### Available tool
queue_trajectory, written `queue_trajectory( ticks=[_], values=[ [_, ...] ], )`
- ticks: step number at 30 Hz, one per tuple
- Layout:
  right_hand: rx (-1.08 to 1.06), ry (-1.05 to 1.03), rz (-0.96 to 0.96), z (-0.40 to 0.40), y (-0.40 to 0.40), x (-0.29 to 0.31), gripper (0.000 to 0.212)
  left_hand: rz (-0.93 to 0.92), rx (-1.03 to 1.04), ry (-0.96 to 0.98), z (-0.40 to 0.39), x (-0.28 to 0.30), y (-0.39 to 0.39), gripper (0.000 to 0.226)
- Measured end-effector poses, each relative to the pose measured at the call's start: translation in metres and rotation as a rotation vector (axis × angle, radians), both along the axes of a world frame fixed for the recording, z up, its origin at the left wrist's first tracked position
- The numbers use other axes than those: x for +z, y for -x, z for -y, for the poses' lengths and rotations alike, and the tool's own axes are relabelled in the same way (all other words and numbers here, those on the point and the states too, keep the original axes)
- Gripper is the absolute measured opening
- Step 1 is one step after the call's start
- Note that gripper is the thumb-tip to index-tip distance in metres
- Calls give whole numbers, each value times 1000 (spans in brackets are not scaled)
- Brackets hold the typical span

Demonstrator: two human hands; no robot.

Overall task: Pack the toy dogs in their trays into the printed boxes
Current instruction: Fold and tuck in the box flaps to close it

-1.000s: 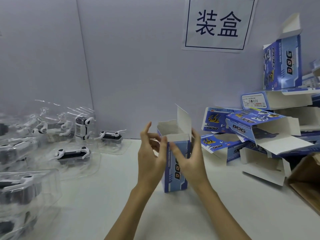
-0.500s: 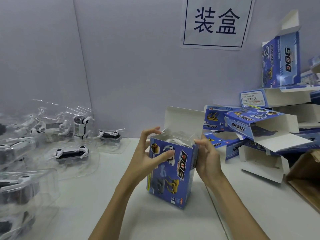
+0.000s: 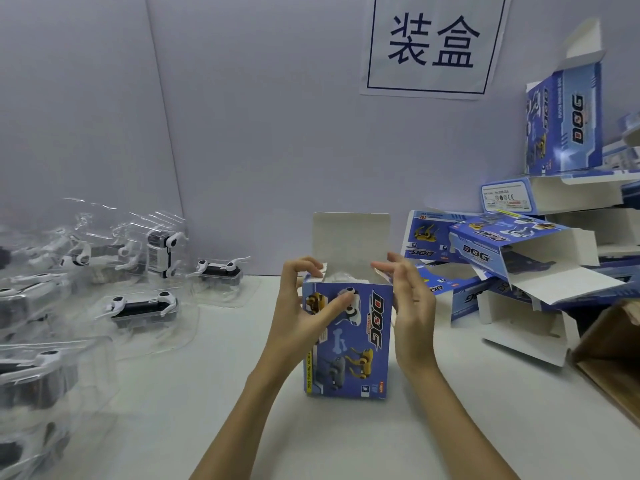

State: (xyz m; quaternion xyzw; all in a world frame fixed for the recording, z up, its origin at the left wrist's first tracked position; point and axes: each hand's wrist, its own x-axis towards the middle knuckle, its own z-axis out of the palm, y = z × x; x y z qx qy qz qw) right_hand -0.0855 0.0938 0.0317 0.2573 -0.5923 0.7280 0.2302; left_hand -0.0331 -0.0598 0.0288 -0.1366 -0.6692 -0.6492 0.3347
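Observation:
A blue printed "DOG" box (image 3: 349,344) stands upright on the white table, its picture face toward me and its white top lid (image 3: 351,237) raised at the back. Something pale shows just inside the open top. My left hand (image 3: 304,306) grips the box's upper left corner, thumb across the front, fingertips curled on the small left side flap. My right hand (image 3: 410,306) holds the box's right side, fingertips at the right side flap. Toy dogs in clear trays (image 3: 142,308) lie at the left.
Several open, empty printed boxes (image 3: 519,265) are heaped at the right, one standing tall (image 3: 564,119) on top. A brown cardboard carton (image 3: 613,355) sits at the right edge. A paper sign (image 3: 433,43) hangs on the grey wall behind.
The box has been turned from its narrow side to its picture face and set upright. Both hands have shifted to the side flaps at the top corners.

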Motion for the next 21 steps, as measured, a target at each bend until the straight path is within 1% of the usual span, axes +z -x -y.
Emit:
queue_trajectory(
  ticks=[1, 2, 5, 7, 9, 11, 13, 14, 15, 17, 18, 19, 21],
  values=[
    [45, 21, 48, -1, -2, 1, 41, -3, 16, 14, -1, 0, 0, 49],
    [62, 32, 69, -3, -3, 3, 44, -11, 43, 39, 0, -1, 0, 50],
    [5, -16, 41, -4, -3, 10, 33, -24, 120, 100, -1, -2, -1, 43],
    [-47, -52, 21, -4, 0, 9, 32, -12, 137, 62, -2, 0, -2, 39],
    [-89, -48, 16, -1, 1, 7, 28, -3, 145, 8, -2, 3, 0, 30],
    [-101, -14, 19, 3, 1, 6, 21, 7, 135, -24, -2, 5, 0, 17],
    [-70, 46, 12, 5, -2, 7, 4, 17, 104, -65, -4, 5, 0, 9],
    [-64, 79, -3, 6, -5, 8, 7, 20, 84, -96, -6, 5, -1, 13],
    [-46, 107, -22, 7, -7, 9, 14, 12, 79, -112, -8, 5, -1, 23],
    [-49, 100, -60, 6, -9, 9, 26, -6, 100, -73, -8, 4, 1, 47],
    [-53, 68, -72, 7, -8, 8, 31, -6, 113, -40, -8, 4, 1, 54],
    [-51, 37, -70, 7, -8, 7, 32, -6, 126, -15, -7, 5, 2, 55],
    [-24, 16, -54, 7, -7, 6, 28, -8, 119, -31, -7, 4, 2, 45]
  ],
)
